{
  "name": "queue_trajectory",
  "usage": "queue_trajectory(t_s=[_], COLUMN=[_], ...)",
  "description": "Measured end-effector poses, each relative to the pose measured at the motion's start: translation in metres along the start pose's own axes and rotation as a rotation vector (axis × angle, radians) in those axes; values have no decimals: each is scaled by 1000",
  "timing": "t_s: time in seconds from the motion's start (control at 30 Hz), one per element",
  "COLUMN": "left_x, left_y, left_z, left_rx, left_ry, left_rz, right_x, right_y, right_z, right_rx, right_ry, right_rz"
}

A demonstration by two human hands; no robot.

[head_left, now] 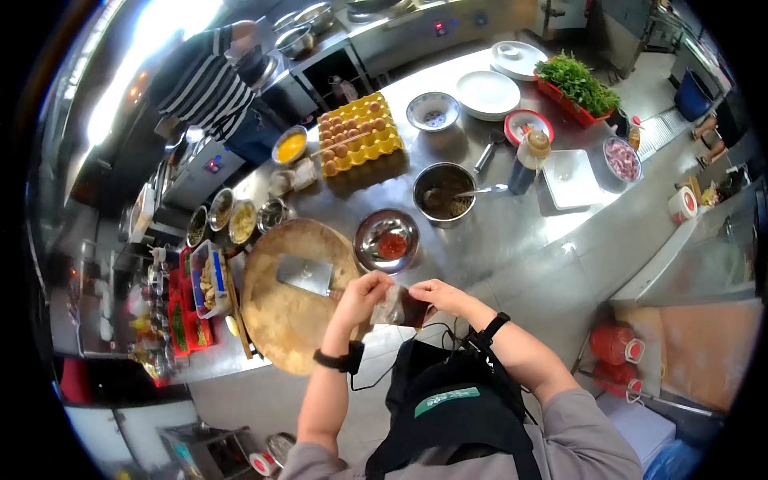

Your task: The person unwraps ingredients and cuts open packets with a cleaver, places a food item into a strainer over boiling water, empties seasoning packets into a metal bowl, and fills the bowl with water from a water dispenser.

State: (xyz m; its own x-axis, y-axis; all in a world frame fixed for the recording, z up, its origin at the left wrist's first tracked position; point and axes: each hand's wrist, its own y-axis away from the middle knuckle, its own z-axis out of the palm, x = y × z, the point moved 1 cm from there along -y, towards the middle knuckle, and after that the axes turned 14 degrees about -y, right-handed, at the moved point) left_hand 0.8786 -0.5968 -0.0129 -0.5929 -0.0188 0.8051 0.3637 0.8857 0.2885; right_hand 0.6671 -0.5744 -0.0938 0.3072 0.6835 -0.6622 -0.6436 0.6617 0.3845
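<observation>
Between my hands, in front of my apron, is a small plastic packet (396,308), partly clear and partly dark reddish-brown. The closed fingers of my left hand (364,296) pinch its left upper edge. At its right upper edge, my right hand (440,296) grips it too. Just beyond the packet stands a steel bowl (368,244) with a red paste (392,246) in it. To the left of my left hand lies a cleaver (305,274) on a round wooden chopping board (280,328). What is inside the packet I cannot make out.
Behind the bowl stands a steel pot (428,172) with a spoon (484,190). Farther back are a yellow egg tray (376,152), white plates (488,94), a dark bottle (526,164) and a red basket of greens (576,88). Another person (212,88) in stripes stands at the far left.
</observation>
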Motion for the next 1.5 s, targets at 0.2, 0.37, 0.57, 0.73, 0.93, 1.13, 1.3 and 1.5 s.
queue_trajectory(t_s=[0.2,0.37,0.57,0.73,0.93,1.13,1.3,1.5], left_x=[-7,-8,-27,-59,-77,-60,-66,-90], left_y=[-43,-71,-108,-133,-148,-149,-155,-167], left_z=[-1,-13,-20,-21,-28,-36,-36,-26], left_rx=[-11,17,71,23,41,63,50,48], left_ry=[133,-28,-63,-78,-236,-377,-385,-332], left_rz=[14,-128,-176,-254,-168,-103,-71,-14], right_x=[-26,-31,-39,-54,-56,-55,-57,-64], right_y=[-20,-39,-58,-62,-74,-83,-83,-79], right_z=[-20,-22,-24,-16,-17,-17,-15,-13], right_rx=[8,98,215,383,403,453,499,490], right_ry=[-133,-213,-302,-360,-396,-444,-453,-451], right_rz=[87,160,265,270,246,219,199,202])
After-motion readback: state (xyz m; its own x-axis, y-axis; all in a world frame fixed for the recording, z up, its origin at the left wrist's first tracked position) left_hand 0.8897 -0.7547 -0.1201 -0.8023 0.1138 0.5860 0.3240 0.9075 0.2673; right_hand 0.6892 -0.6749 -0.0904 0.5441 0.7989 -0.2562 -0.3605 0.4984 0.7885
